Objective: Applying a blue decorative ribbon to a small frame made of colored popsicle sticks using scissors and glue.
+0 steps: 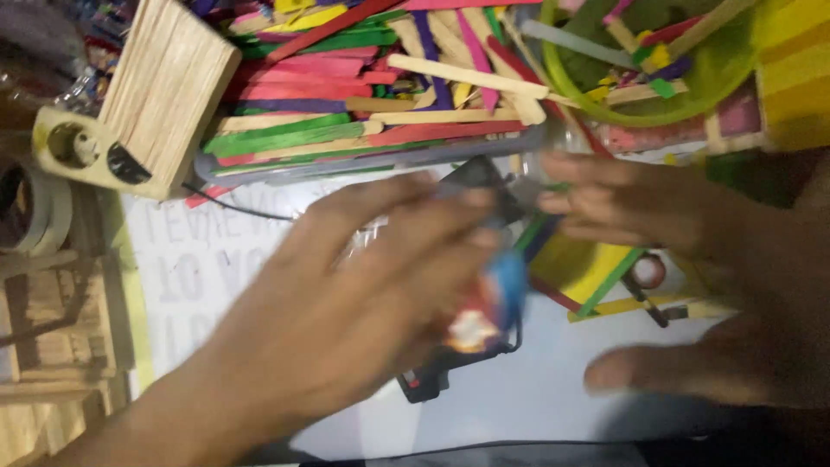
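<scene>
While both hands blur, left hand [363, 285] gripping a plastic bottle [484, 294], right hand [657, 216] open, tray [285, 169] of coloured sticks [346, 95]

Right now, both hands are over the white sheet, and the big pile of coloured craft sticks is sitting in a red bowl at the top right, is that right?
Not quite. In the head view the bowl at the top right is green, not red, and holds only a few sticks; the big pile lies in a tray beside it. The left hand and right hand are indeed over the white sheet.
</scene>
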